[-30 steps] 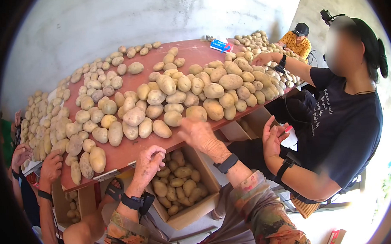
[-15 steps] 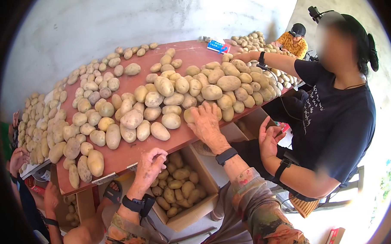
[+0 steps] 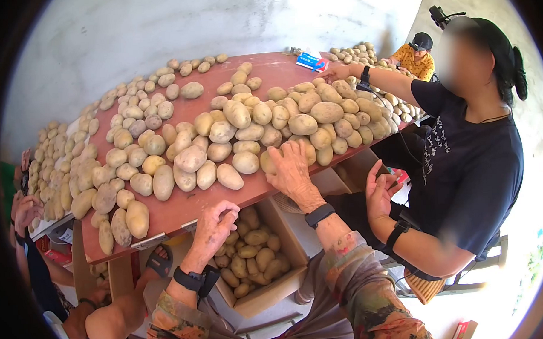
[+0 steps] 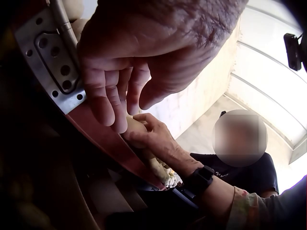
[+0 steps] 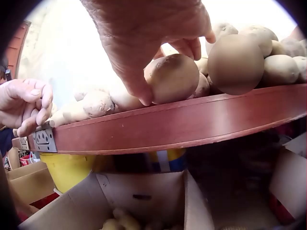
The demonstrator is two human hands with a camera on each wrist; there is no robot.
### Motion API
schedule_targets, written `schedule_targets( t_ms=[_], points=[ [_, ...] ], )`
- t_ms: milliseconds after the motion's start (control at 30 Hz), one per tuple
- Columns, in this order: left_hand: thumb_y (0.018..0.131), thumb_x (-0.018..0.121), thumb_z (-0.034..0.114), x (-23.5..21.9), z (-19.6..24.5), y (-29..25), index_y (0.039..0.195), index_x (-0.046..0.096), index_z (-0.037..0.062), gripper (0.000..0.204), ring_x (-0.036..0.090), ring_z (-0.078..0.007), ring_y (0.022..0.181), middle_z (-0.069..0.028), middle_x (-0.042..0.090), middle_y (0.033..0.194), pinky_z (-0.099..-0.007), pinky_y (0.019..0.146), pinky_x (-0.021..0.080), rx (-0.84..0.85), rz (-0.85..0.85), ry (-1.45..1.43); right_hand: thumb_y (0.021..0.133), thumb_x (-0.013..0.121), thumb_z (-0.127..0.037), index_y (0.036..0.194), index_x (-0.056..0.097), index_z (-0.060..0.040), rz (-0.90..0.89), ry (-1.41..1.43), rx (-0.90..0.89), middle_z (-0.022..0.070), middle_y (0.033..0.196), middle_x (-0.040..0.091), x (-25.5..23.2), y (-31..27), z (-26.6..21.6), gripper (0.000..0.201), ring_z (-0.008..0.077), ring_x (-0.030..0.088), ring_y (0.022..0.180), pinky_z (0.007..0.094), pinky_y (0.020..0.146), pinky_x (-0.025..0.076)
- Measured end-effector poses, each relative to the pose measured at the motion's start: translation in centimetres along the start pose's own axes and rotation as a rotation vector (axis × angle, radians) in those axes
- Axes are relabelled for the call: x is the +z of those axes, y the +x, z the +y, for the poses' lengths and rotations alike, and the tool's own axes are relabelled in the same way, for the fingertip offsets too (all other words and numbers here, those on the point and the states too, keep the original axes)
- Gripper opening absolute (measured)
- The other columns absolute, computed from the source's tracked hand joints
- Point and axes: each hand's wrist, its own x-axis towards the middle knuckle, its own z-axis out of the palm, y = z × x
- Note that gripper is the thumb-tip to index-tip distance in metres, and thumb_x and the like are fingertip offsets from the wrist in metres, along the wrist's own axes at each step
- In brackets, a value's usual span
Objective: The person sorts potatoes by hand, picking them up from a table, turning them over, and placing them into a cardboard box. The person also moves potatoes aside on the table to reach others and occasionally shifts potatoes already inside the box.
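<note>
My right hand (image 3: 291, 176) is at the front edge of the red tabletop (image 3: 248, 191). Its thumb and fingers reach around a potato (image 5: 175, 79) at the front of the heap, which still sits on the table. In the head view that hand covers most of it. Nothing is in my left hand (image 3: 214, 231), which hovers by the table edge with loosely bent fingers, above a cardboard box (image 3: 276, 296) holding several potatoes (image 3: 250, 254). In the right wrist view the left hand (image 5: 26, 108) shows off to the left, apart from the heap.
Potatoes (image 3: 306, 123) cover much of the tabletop. A person in a dark shirt (image 3: 468, 162) sits at the right, one arm stretched over the table. Another person's hand (image 3: 28, 211) is at the left. Farther back lies a blue tissue pack (image 3: 311, 60). A yellow bucket (image 5: 69, 170) stands underneath.
My right hand has moved forward and right from the table edge onto a front potato, its fingers now around it. My left hand stays about where it was.
</note>
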Motion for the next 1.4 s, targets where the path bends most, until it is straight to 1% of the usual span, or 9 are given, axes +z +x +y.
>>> schedule_targets(
  t_ms=[133,300,600,800,900,1100,1133,1367,1400],
  points=[
    [0.088,0.055,0.011,0.1,0.5,-0.1,0.097,0.062,-0.002,0.018,0.061,-0.0133,0.064,-0.0062,0.061,0.076,-0.0265,0.059,0.05,0.006,0.01,-0.008,0.061,0.079,-0.023,0.115,0.056,-0.0068,0.005,-0.007,-0.02,0.0159,0.104,0.053,0.9,-0.2,0.5,0.061,0.0353,0.046,0.112,0.0538,0.106,0.027],
    [0.089,0.055,0.014,0.0,-0.8,0.1,0.098,0.063,0.0012,0.018,0.062,-0.0128,0.064,-0.0063,0.061,0.082,-0.0239,0.054,0.047,0.03,-0.014,0.025,0.063,0.079,-0.026,0.12,0.055,-0.007,-0.009,-0.051,-0.036,0.0163,0.107,0.054,1.1,-0.4,0.6,0.064,0.0364,0.044,0.116,0.0539,0.106,0.026],
    [0.089,0.055,0.012,0.0,0.1,-0.1,0.097,0.062,0.0,0.016,0.06,-0.0127,0.061,-0.0049,0.059,0.074,-0.0272,0.058,0.05,0.026,-0.002,0.044,0.06,0.079,-0.026,0.117,0.053,-0.0081,0.015,-0.03,0.022,0.0155,0.102,0.051,-0.7,-0.3,-0.3,0.065,0.0352,0.044,0.107,0.0503,0.103,0.03],
    [0.09,0.055,0.016,-0.1,-0.4,0.1,0.099,0.062,0.0018,0.019,0.063,-0.0133,0.067,-0.006,0.062,0.083,-0.0255,0.056,0.05,0.0,-0.047,-0.012,0.066,0.076,-0.025,0.12,0.05,-0.006,0.012,0.438,0.231,0.0154,0.104,0.054,-2.8,-0.3,-1.8,0.063,0.0301,0.052,0.103,0.0414,0.093,0.043],
    [0.089,0.055,0.014,0.0,-0.3,0.0,0.099,0.062,0.0005,0.018,0.062,-0.0135,0.065,-0.0063,0.061,0.08,-0.0259,0.058,0.051,0.003,-0.037,-0.034,0.07,0.073,-0.023,0.122,0.05,-0.005,-0.131,1.244,0.55,0.0128,0.104,0.059,-4.8,0.6,-2.0,0.06,0.0228,0.057,0.098,0.0355,0.088,0.046],
    [0.09,0.054,0.016,0.0,-0.8,0.4,0.101,0.062,0.002,0.019,0.061,-0.0113,0.066,-0.0043,0.061,0.084,-0.0239,0.056,0.049,-0.01,-0.067,-0.002,0.072,0.072,-0.021,0.118,0.054,-0.0036,-0.489,1.06,0.21,0.0082,0.103,0.062,-4.2,-0.1,-1.0,0.052,0.0155,0.057,0.097,0.0287,0.09,0.044],
    [0.091,0.053,0.016,0.0,-1.0,0.3,0.101,0.061,0.0032,0.019,0.061,-0.0102,0.067,-0.0036,0.061,0.086,-0.0232,0.055,0.048,-0.037,-0.079,-0.003,0.071,0.072,-0.014,0.119,0.054,-0.0044,-0.548,1.214,0.169,0.004,0.106,0.06,-4.1,-0.2,-1.3,0.052,0.0131,0.054,0.1,0.0278,0.094,0.042],
    [0.091,0.054,0.017,0.2,-0.9,0.5,0.1,0.062,0.002,0.019,0.06,-0.0097,0.067,-0.0031,0.061,0.082,-0.0227,0.054,0.047,-0.012,-0.073,0.029,0.067,0.072,-0.018,0.113,0.059,-0.0045,-0.971,0.943,0.153,0.0042,0.1,0.063,-4.4,-0.8,-1.8,0.05,0.0145,0.057,0.095,0.029,0.087,0.044],
    [0.091,0.054,0.017,0.2,-0.9,0.5,0.1,0.062,0.0018,0.019,0.06,-0.0098,0.067,-0.0033,0.061,0.082,-0.0229,0.054,0.047,-0.016,-0.072,0.032,0.064,0.075,-0.025,0.115,0.06,-0.0056,-0.972,0.912,0.125,0.0104,0.094,0.066,-4.1,-1.0,-2.1,0.056,0.02,0.062,0.087,0.0315,0.08,0.048]
  ],
)
